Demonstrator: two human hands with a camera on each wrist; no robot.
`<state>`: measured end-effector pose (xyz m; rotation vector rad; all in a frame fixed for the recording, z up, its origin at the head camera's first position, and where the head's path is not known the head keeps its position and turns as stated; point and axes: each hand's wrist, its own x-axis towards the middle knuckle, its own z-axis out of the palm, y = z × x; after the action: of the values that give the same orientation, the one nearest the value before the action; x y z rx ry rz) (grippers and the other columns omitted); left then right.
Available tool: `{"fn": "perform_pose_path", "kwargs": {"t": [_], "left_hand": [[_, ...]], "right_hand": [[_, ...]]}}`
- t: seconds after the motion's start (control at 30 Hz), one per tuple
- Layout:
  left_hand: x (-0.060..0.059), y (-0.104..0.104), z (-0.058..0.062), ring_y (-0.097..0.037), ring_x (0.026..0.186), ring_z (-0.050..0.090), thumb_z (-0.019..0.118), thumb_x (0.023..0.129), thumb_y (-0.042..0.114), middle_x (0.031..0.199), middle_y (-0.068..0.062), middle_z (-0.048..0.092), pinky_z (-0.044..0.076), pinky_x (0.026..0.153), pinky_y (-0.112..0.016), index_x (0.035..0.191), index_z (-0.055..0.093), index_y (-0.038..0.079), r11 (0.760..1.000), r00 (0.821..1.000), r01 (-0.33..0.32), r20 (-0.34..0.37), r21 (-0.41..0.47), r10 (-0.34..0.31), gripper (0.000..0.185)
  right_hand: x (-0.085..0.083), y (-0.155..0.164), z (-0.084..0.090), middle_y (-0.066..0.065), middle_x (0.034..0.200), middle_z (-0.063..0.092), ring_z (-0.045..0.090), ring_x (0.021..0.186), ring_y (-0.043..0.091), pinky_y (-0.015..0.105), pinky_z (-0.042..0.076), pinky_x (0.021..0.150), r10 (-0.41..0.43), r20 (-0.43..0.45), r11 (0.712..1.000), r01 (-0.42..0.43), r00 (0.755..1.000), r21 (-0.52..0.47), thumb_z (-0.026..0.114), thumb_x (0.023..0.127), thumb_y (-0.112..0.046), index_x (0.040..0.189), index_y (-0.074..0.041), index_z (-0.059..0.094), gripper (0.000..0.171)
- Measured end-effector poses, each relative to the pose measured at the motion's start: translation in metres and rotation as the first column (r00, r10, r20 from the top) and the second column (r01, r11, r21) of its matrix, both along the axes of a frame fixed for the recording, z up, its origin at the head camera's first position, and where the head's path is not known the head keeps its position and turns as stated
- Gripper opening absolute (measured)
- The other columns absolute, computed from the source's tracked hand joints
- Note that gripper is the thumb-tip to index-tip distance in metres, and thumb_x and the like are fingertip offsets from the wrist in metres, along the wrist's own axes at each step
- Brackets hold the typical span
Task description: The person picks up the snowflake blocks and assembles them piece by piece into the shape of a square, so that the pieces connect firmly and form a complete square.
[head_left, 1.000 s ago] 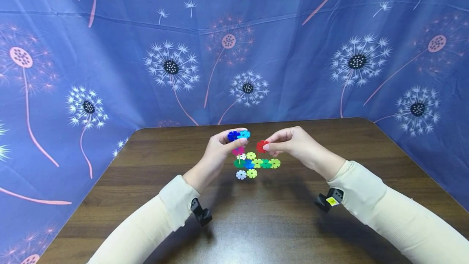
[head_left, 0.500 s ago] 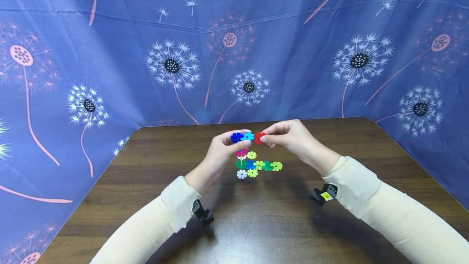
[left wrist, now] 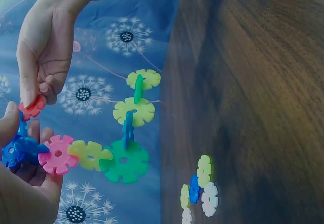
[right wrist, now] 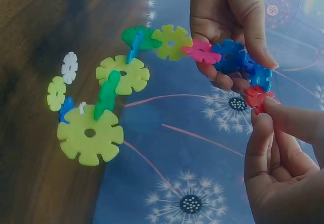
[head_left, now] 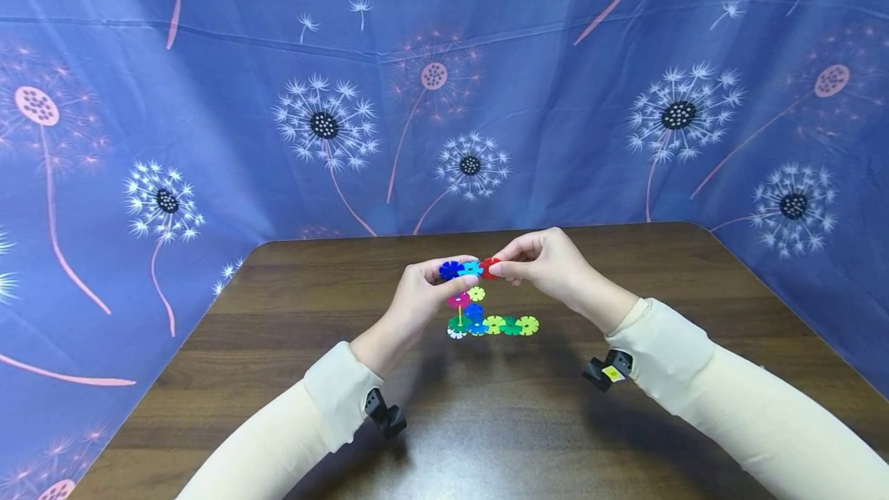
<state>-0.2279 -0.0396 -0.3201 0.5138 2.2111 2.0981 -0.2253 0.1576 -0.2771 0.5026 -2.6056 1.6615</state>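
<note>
Pinching a red disc [head_left: 489, 268], the right hand [head_left: 549, 265] presses it against the chain [head_left: 464, 284] gripped by the left hand [head_left: 420, 301], above loose discs [left wrist: 199, 193] on the tabletop [head_left: 486, 423].

- Table [head_left: 278, 346]: dark brown wood grain with rounded far corners; you see it fill the lower view.
- Backdrop cloth [head_left: 208, 60]: blue, printed with white and pink dandelions, hung behind the table and folded in along both sides.
- Light: even, with soft shadows on the table.
</note>
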Motion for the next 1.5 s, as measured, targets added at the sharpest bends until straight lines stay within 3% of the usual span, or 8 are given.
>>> {"fn": "perform_pose_path", "kwargs": {"t": [0.13,0.4,0.53,0.83,1.07,1.17,1.33,1.5], "left_hand": [[0.001,-0.001,-0.002,-0.022,0.078,0.059,0.072,0.072,0.027,0.086,-0.003,0.067,0.049,0.070,-0.037,0.102,0.066,0.014,1.000,0.999,-0.026,0.022,-0.007,0.026,0.034],[0.011,-0.003,0.003,-0.024,0.068,0.060,0.068,0.076,0.013,0.080,-0.004,0.067,0.049,0.069,-0.045,0.105,0.064,0.007,0.999,0.999,-0.012,0.036,-0.029,0.013,0.030],[0.019,-0.001,0.008,-0.023,0.071,0.060,0.067,0.077,0.013,0.082,-0.002,0.067,0.048,0.072,-0.045,0.105,0.063,0.006,0.999,0.998,-0.024,0.055,-0.024,0.026,0.029],[0.018,-0.005,0.001,-0.015,0.065,0.061,0.068,0.076,0.015,0.087,-0.012,0.066,0.048,0.071,-0.046,0.105,0.063,0.007,1.000,0.998,-0.005,0.070,-0.018,0.006,0.030],[0.021,-0.008,0.006,-0.019,0.067,0.058,0.066,0.078,0.013,0.087,-0.013,0.065,0.048,0.071,-0.046,0.106,0.062,0.005,1.000,0.997,-0.024,0.071,0.010,0.023,0.030],[0.022,-0.009,0.006,-0.018,0.065,0.058,0.067,0.077,0.013,0.085,-0.012,0.065,0.048,0.069,-0.044,0.106,0.063,0.005,1.000,0.997,-0.029,0.076,0.007,0.028,0.029],[0.022,-0.010,0.006,-0.017,0.066,0.058,0.067,0.077,0.014,0.088,-0.015,0.065,0.049,0.070,-0.042,0.106,0.063,0.006,1.000,0.996,-0.016,0.092,0.010,0.015,0.030],[0.023,-0.011,0.005,-0.022,0.075,0.060,0.067,0.077,0.013,0.085,-0.006,0.066,0.048,0.073,-0.043,0.108,0.061,0.005,1.000,0.994,-0.004,0.108,0.022,0.002,0.032]], "right_hand": [[-0.004,-0.003,-0.005,0.015,0.074,0.066,0.058,0.060,0.025,0.031,0.048,0.057,0.026,-0.014,0.999,-0.027,1.000,-0.026,0.074,0.069,-0.020,0.080,-0.003,0.068,0.021],[-0.005,-0.009,-0.010,0.010,0.070,0.066,0.060,0.061,0.027,0.032,0.048,0.057,0.042,-0.020,0.999,-0.042,0.999,-0.016,0.074,0.070,-0.020,0.080,-0.004,0.069,0.020],[-0.004,-0.011,-0.012,0.015,0.075,0.066,0.061,0.063,0.030,0.034,0.049,0.061,0.041,0.016,0.998,-0.040,0.999,-0.056,0.074,0.070,-0.019,0.081,-0.002,0.069,0.021],[-0.008,-0.007,-0.023,0.015,0.077,0.066,0.062,0.065,0.031,0.039,0.051,0.068,0.118,0.137,0.983,-0.096,0.984,-0.158,0.074,0.069,-0.019,0.085,0.001,0.068,0.026],[-0.024,0.000,-0.035,0.022,0.082,0.064,0.062,0.070,0.027,0.043,0.050,0.071,0.162,0.187,0.966,-0.117,0.969,-0.231,0.064,0.079,-0.028,0.091,0.004,0.066,0.034],[-0.034,0.004,-0.044,0.024,0.084,0.063,0.062,0.070,0.025,0.044,0.049,0.071,0.136,0.154,0.973,-0.103,0.979,-0.209,0.065,0.079,-0.025,0.092,0.003,0.065,0.032],[-0.053,0.007,-0.061,0.014,0.083,0.066,0.062,0.070,0.022,0.041,0.049,0.071,0.114,0.089,0.987,-0.103,0.990,-0.120,0.067,0.077,-0.019,0.096,0.001,0.065,0.028],[-0.069,0.002,-0.070,0.010,0.086,0.067,0.063,0.073,0.022,0.045,0.047,0.075,0.080,0.089,0.996,-0.076,0.993,-0.054,0.066,0.078,-0.013,0.096,-0.002,0.066,0.021]]}}
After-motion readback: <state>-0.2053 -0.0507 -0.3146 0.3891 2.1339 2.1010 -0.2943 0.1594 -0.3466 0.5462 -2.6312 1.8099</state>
